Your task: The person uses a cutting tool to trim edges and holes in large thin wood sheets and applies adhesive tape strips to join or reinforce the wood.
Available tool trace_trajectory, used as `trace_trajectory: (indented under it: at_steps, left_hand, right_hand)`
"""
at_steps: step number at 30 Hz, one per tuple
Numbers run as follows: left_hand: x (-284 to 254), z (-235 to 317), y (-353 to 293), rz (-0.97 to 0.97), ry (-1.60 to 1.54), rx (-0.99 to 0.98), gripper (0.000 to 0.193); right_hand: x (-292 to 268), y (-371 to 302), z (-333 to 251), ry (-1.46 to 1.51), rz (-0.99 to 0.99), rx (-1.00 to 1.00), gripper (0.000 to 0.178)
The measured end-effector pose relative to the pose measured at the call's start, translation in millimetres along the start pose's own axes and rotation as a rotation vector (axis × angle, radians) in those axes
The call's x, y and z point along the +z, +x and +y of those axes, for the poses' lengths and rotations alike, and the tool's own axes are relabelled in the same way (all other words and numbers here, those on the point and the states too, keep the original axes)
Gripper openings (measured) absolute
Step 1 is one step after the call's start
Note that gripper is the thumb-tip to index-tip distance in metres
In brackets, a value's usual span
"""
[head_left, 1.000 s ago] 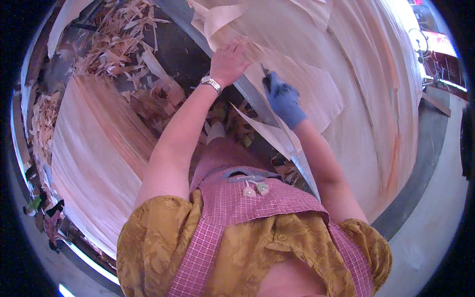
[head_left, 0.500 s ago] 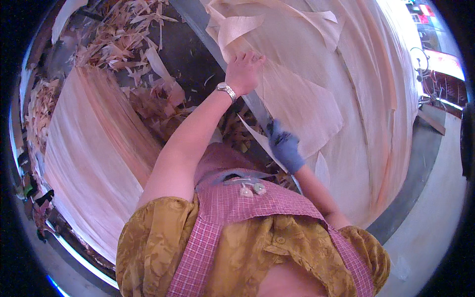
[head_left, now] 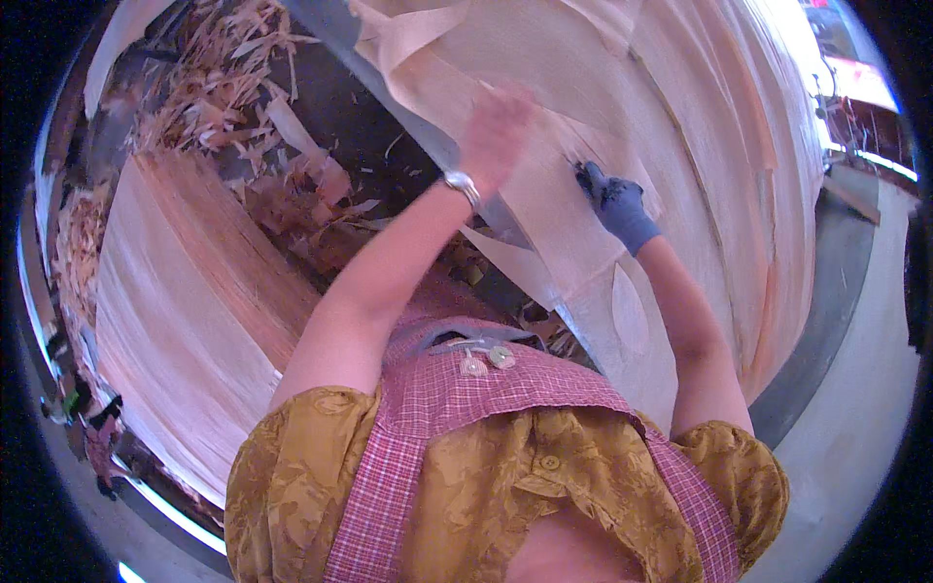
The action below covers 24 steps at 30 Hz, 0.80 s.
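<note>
Thin pale wood veneer sheets (head_left: 680, 107) lie in a broad stack in front of me and to my right. My left hand (head_left: 498, 136), bare with a metal-band watch (head_left: 464, 188) at the wrist, is over the near-left part of the stack; motion blur hides its fingers. Further right, my right hand (head_left: 620, 206) wears a blue-grey glove with dark-stained fingertips. Its fingers are curled together at a loose veneer piece (head_left: 573, 223); what they hold, if anything, cannot be made out. A narrow pointed veneer strip (head_left: 510, 262) sticks out over the stack's left border.
A grey metal edge (head_left: 428, 136) runs diagonally along the stack's left side. Beyond it are heaps of veneer scraps (head_left: 228, 92) and another veneer stack (head_left: 185, 311) at the left. A grey ledge (head_left: 826, 301) borders the right side, with a wooden piece (head_left: 851, 197) on it.
My right hand has moved up and right, from the metal edge onto the veneer. My left hand has shifted slightly right and is now blurred. The upper veneer folds appear further left.
</note>
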State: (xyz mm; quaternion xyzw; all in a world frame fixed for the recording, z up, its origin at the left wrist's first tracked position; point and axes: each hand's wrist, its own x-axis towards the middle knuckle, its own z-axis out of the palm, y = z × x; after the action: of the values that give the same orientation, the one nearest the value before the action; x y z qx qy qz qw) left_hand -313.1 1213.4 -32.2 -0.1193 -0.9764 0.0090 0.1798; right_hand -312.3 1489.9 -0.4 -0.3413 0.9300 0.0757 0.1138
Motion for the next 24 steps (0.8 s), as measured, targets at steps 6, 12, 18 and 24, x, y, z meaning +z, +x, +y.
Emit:
trace_trajectory:
  at_steps: [6, 12, 18, 24]
  left_hand:
    - [-15.3, 65.8, -27.4, -0.171, -0.552, 0.131, 0.073]
    - [-9.7, 66.1, -33.1, -0.155, -0.526, 0.178, 0.071]
    - [-16.6, 67.4, -29.6, -0.171, -0.42, 0.234, 0.069]
    - [-35.8, 63.3, -23.6, -0.264, -0.487, 0.191, 0.074]
  right_hand:
    - [28.0, -92.0, -72.1, 0.008, -0.119, 0.441, 0.032]
    - [37.1, -171.1, -190.6, 0.379, -0.314, 0.796, 0.043]
    - [71.6, -218.9, -259.4, 0.607, -0.518, 0.895, 0.051]
    - [-23.6, -170.8, -210.1, 0.783, 0.303, 0.841, 0.032]
